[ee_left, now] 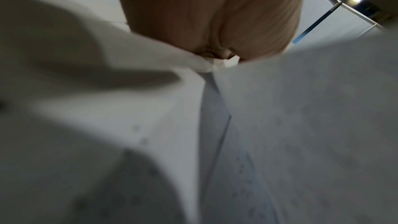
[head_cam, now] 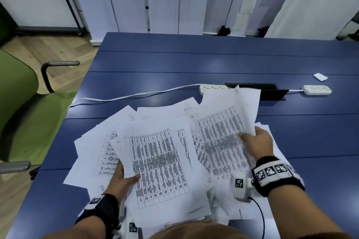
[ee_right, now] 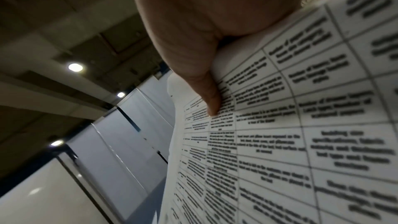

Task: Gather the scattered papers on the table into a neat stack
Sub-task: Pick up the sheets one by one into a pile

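Several white printed sheets lie fanned in a loose pile (head_cam: 108, 141) on the near half of the blue table (head_cam: 174, 60). My left hand (head_cam: 124, 176) pinches the left edge of a sheet with a table (head_cam: 161, 163), thumb on top, fingers hidden beneath. My right hand (head_cam: 256, 141) grips a lifted sheaf of sheets (head_cam: 227, 120), thumb pressed on the print. In the right wrist view the thumb (ee_right: 206, 91) lies on the printed sheet (ee_right: 290, 125). The left wrist view shows the left hand (ee_left: 215, 23) pinching crumpled paper edges (ee_left: 224, 64).
Two white power strips (head_cam: 213, 88) (head_cam: 317, 89) and a white cable (head_cam: 126, 96) lie beyond the pile beside a black cable slot (head_cam: 272, 91). A small white card (head_cam: 320, 76) sits at the far right. A green chair (head_cam: 21, 106) stands left of the table.
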